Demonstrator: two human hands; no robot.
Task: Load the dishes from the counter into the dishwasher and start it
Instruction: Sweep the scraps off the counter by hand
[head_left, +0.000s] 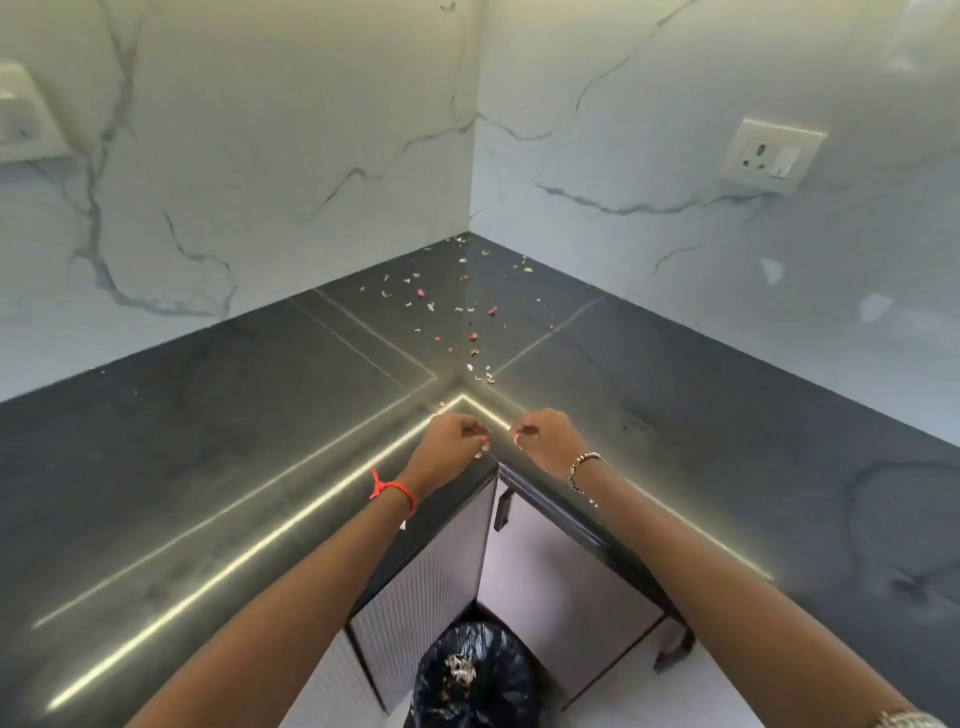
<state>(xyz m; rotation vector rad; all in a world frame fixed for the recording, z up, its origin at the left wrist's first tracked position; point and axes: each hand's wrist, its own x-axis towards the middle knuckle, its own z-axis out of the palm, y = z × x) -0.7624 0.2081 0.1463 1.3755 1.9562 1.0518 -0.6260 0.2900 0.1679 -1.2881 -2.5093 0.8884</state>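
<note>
As they are tiny, scraps (470, 338) on table (208, 441): likely light, loose, pinch or sweep; left grip (457, 436), right grip (545, 439) curled, contents unclear

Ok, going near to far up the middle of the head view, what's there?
First the bin bag, then left hand and right hand level at the counter edge, scattered scraps, wall corner.

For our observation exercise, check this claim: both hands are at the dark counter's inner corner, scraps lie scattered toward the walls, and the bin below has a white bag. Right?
Not quite: the head view shows the bin bag is black, not white. The left hand, right hand, counter and scraps are as stated.
</note>
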